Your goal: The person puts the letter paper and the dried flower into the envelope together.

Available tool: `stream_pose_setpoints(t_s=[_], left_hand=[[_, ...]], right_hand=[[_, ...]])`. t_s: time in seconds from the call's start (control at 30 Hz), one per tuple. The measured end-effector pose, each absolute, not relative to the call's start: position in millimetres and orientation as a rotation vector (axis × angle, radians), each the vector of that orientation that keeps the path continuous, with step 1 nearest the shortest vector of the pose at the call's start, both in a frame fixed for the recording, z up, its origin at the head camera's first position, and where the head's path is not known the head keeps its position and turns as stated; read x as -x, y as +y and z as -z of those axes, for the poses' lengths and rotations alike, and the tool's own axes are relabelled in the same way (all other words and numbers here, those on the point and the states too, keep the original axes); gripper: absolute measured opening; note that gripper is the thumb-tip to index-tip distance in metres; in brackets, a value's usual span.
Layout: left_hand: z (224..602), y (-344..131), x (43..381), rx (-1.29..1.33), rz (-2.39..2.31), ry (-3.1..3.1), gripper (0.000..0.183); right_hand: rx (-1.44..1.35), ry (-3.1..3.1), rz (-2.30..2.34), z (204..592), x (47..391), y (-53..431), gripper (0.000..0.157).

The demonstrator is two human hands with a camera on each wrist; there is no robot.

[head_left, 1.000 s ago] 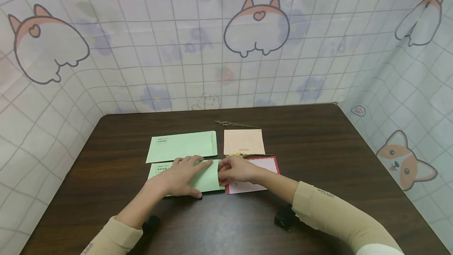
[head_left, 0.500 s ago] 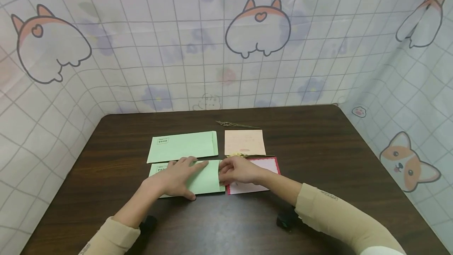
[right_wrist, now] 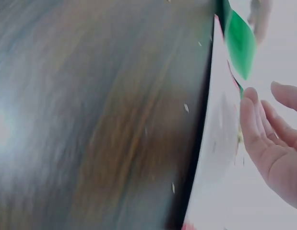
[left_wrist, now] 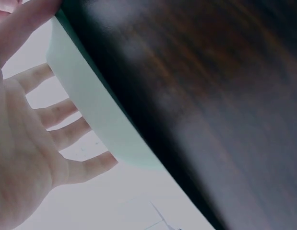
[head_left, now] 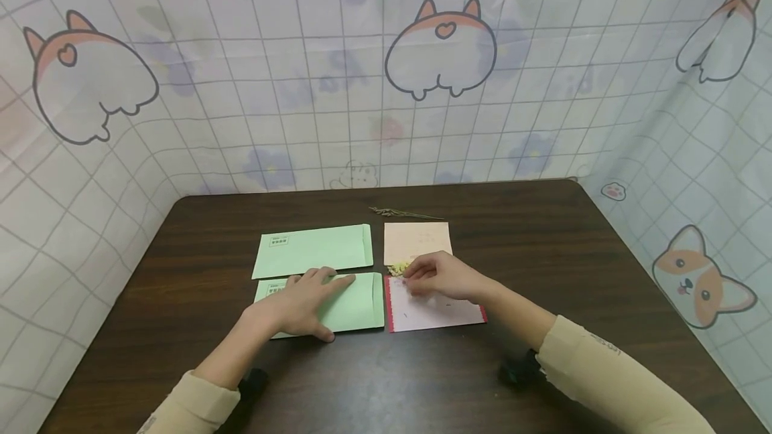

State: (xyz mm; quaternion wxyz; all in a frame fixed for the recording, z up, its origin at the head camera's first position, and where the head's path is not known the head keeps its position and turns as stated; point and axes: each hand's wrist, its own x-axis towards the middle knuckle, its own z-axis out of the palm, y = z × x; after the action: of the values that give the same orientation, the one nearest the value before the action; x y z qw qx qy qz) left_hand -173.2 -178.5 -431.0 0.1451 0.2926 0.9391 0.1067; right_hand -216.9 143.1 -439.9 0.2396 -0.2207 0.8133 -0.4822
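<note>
My left hand (head_left: 301, 307) rests with spread fingers on the near green envelope (head_left: 358, 307), thumb by its front edge. In the left wrist view, the fingertips lie over the envelope's upper side (left_wrist: 90, 100). My right hand (head_left: 443, 278) is over the pink card with a red border (head_left: 443, 317), right of the envelope. Its fingers are loosely bent, with thumb and fingertips apart in the right wrist view and nothing between them. A yellow flower sprig (head_left: 398, 268) lies at its fingertips, its stem hidden behind the hand. The envelope's flap (right_wrist: 240, 45) stands up a little in the right wrist view.
A second green envelope (head_left: 316, 251) lies behind the near one. To its right is a cream card (head_left: 416, 236), with a dried grass sprig (head_left: 398, 211) beyond. A patterned cloth (head_left: 338, 119) hangs behind the dark wooden table (head_left: 531, 240).
My right hand has drawn away from the near envelope's open end and moved right, over the red-bordered card, which shifted slightly right. My left hand has stayed on the envelope.
</note>
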Motion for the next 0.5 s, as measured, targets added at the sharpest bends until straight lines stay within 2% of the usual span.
stream_pose_setpoints(t_s=[0.5], left_hand=[[429.4, -178.0, 172.8, -0.852, -0.304, 2.705, 0.101]], right_hand=[[0.469, 2.366, 1.346, 433.3, 231.6, 202.5, 0.029]])
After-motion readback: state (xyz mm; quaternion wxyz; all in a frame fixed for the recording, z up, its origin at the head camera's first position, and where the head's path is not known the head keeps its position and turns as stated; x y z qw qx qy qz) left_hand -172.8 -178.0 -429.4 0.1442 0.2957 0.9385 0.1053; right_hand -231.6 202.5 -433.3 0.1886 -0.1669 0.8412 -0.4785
